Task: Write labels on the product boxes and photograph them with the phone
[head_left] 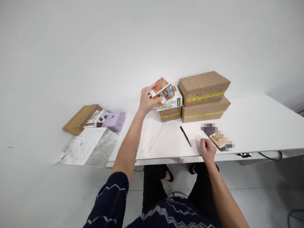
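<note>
My left hand (147, 98) grips a small orange and blue printed carton (163, 88) by its left side. The carton is tilted and overlaps a white box with green lettering (177, 98), which lies on a small brown cardboard box (170, 114). Whether the carton touches the white box I cannot tell. Near the table's front edge my right hand (207, 150) rests with its fingers curled in; nothing shows in them. Just right of it lies a dark phone-like object (217, 137), partly pixelated. To its left is a black pen (185, 136).
Two taped brown boxes, an upper one (204, 87) and a lower one (205, 110), are stacked against the wall. At the left end are a padded envelope (82, 118), a white and brown package (96, 118), a purple box (114, 121) and a dotted plastic bag (87, 147).
</note>
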`<action>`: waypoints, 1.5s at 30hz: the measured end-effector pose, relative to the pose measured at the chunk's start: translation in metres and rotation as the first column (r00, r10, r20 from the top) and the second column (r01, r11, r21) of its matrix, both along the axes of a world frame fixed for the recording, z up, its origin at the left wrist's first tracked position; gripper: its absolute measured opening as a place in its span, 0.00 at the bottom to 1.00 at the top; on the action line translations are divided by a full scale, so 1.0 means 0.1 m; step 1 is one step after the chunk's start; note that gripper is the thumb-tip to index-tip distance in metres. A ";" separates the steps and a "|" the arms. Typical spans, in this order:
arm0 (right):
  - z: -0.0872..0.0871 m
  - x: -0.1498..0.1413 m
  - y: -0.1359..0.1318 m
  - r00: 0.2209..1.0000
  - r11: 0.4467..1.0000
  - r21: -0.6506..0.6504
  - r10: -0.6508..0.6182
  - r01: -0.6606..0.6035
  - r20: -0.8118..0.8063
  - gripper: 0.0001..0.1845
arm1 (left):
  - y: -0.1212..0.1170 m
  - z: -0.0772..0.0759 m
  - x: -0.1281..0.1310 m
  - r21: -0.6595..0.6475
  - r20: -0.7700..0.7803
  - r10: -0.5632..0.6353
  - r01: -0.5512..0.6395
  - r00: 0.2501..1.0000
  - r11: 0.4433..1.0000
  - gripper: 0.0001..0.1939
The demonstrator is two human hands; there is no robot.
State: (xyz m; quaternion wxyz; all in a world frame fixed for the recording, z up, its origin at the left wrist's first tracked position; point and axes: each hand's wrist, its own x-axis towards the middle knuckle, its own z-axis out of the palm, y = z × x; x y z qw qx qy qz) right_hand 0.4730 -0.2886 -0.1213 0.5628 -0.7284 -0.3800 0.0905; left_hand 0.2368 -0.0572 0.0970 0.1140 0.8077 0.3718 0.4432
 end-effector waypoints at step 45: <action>-0.07 -0.01 -0.02 0.995 0.999 -0.037 0.033 -0.030 0.089 0.16 | -1.84 -1.64 -0.39 -0.045 0.051 0.334 -0.332 0.941 0.942 0.30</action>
